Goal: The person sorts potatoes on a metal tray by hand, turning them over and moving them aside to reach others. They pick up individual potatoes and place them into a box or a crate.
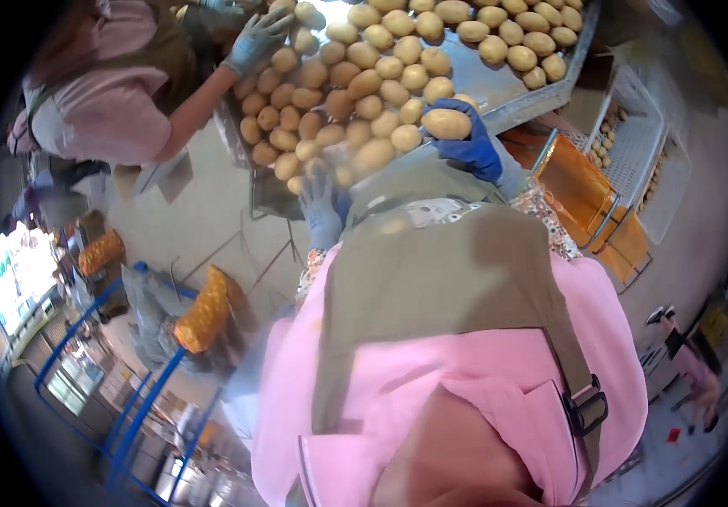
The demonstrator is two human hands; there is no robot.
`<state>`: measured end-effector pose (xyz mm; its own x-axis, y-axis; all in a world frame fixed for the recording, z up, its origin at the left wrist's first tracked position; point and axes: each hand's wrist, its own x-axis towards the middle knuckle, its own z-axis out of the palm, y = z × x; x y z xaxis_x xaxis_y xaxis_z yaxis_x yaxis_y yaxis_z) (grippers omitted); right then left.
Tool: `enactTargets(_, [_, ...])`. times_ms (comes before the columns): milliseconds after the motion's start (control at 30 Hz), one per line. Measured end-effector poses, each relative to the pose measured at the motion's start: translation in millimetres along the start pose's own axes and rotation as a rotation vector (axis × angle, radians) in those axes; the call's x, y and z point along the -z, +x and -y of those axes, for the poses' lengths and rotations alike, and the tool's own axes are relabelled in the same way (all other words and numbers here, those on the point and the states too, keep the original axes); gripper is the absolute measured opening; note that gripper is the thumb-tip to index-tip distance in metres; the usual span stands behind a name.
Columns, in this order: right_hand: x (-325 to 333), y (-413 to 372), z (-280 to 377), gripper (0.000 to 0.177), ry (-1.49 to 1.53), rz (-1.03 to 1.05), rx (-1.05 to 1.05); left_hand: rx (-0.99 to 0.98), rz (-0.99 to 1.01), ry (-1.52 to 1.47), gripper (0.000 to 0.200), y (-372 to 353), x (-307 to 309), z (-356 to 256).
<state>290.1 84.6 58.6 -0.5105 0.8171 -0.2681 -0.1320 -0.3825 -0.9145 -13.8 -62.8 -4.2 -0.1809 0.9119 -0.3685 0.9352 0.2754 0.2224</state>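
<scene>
A metal sorting table carries several tan potatoes. My right hand, in a dark blue glove, is closed around one potato at the table's near edge. My left hand, in a paler blue glove and blurred, reaches up with fingers apart to the potatoes at the near-left edge of the pile and grips nothing that I can see. My pink top and olive apron fill the lower middle of the view.
A co-worker in a pink top at upper left rests a gloved hand on the potatoes. An orange crate and a white crate stand to the right. Orange mesh sacks and a blue frame lie lower left.
</scene>
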Motion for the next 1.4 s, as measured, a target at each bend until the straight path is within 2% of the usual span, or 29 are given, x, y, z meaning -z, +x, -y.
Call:
enactTargets(67, [4.7,-3.3,5.0,0.065,0.242,0.065,-0.074,0.087,-0.023,-0.083,0.061,-16.1,-5.2,2.6])
enactTargets(133, [0.9,-7.2,10.7,0.064,0.186,0.060,-0.092,0.037,-0.293,-0.174,0.052,-12.0,-18.2,8.2])
enactTargets(200, [0.0,-9.8,16.1,0.065,0.570,0.045,-0.138,0.088,-0.391,-0.222,0.050,-4.1,-22.1,2.7])
enactTargets(233, [-5.2,-8.4,23.6,0.044,0.721,0.057,-0.101,0.084,-0.478,-0.245,0.049,2.7,-18.1,-3.0])
enactTargets(267, [-5.3,-7.6,23.1,0.044,0.715,0.061,-0.104,0.077,-0.561,-0.269,0.048,10.2,-16.0,-5.9])
enactTargets(333, [-0.2,-6.4,22.7,0.035,0.269,0.019,0.054,0.020,-0.629,-0.271,0.050,30.0,-4.8,-18.4])
enactTargets(367, [1.1,-4.8,24.1,0.035,0.260,0.012,0.056,0.000,-0.630,-0.238,0.051,38.4,11.5,-36.0])
enactTargets(433, [-1.6,-0.3,25.6,0.030,-0.332,-0.003,0.149,-0.015,-0.594,-0.205,0.054,62.3,1.6,-43.2])
enactTargets(467, [-5.4,2.8,22.4,0.030,-0.341,-0.012,0.148,-0.022,-0.592,-0.215,0.054,74.2,-6.8,-45.5])
enactTargets(533, [-15.5,8.9,14.4,0.028,-0.211,-0.138,0.380,-0.229,-0.356,-0.231,0.055,90.1,-18.5,-52.5])
enactTargets(567, [-20.4,9.2,28.9,0.034,-0.486,-0.195,0.201,-0.252,-0.194,-0.099,0.059,80.0,-1.9,-62.4])
enactTargets(600, [-19.1,10.7,24.5,0.034,-0.493,-0.203,0.204,-0.260,-0.196,-0.104,0.059,69.6,0.8,-61.9])
enactTargets(667, [-15.7,16.2,12.8,0.055,-0.552,-0.208,0.374,-0.212,-0.081,-0.052,0.063,52.7,5.2,-50.0])
enactTargets(700, [-14.4,16.1,13.8,0.050,-0.693,-0.208,0.472,-0.151,-0.054,-0.090,0.065,45.0,0.2,-41.7])
enactTargets(733, [-11.1,17.1,12.8,0.050,-0.695,-0.214,0.467,-0.142,-0.129,-0.173,0.065,37.4,-6.6,-33.4])
enactTargets(800, [5.7,21.8,7.5,0.045,0.311,-0.124,-0.041,-0.039,-0.087,-0.113,0.066,20.0,-1.6,-23.8])
enactTargets(833, [22.8,29.3,3.6,0.045,0.308,-0.124,-0.043,-0.039,-0.087,-0.116,0.066,11.5,-4.1,-15.9])
enactTargets(900, [62.7,56.3,-3.8,0.046,-0.065,-0.235,-0.316,-0.039,-0.161,-0.024,0.063,-5.2,-20.3,2.5])
enactTargets(933, [73.0,71.1,-1.5,0.046,-0.064,-0.238,-0.313,-0.043,-0.163,-0.022,0.063,-13.3,-27.8,7.2])
enactTargets(1000, [90.5,97.0,9.3,0.046,-0.560,-0.268,-0.191,-0.017,-0.415,-0.230,0.059,-31.5,-36.8,12.5])
enactTargets(1033, [94.2,111.2,12.0,0.046,-0.556,-0.274,-0.187,0.058,-0.412,-0.315,0.055,-36.8,-25.6,4.7])
enactTargets(1100, [95.7,144.6,12.1,0.048,-0.641,-0.216,-0.501,0.089,-0.450,-0.357,0.054,-34.0,-19.9,-2.0])
enactTargets(1133, [113.9,169.8,-32.2,0.053,-1.038,-0.141,-0.407,0.126,-0.490,-0.404,0.053,-32.2,-16.2,-5.9])
enactTargets(1200, [60.5,163.9,15.6,0.059,-1.336,-0.130,-0.553,0.134,-0.419,-0.377,0.052,-16.5,40.8,-40.4])
enactTargets(1233, [25.9,151.0,56.3,0.066,-1.316,-0.168,-0.588,0.107,-0.277,-0.334,0.052,-4.9,58.0,-50.4])
enactTargets(1267, [30.0,157.1,45.7,0.066,-1.310,-0.168,-0.579,0.083,-0.133,-0.290,0.052,7.3,65.7,-53.2])
enactTargets(1300, [41.3,163.2,24.9,0.066,-1.410,-0.176,-0.509,-0.042,-0.401,-0.321,0.050,21.9,13.8,-28.3])
enactTargets(1333, [52.2,163.1,9.6,0.066,-1.511,-0.185,-0.440,-0.009,-0.355,-0.743,0.049,30.8,24.4,-44.8])
enactTargets(1400, [62.6,142.7,14.5,0.067,-1.426,-0.088,-0.345,0.108,-0.232,-1.424,0.049,48.2,45.4,-69.1])
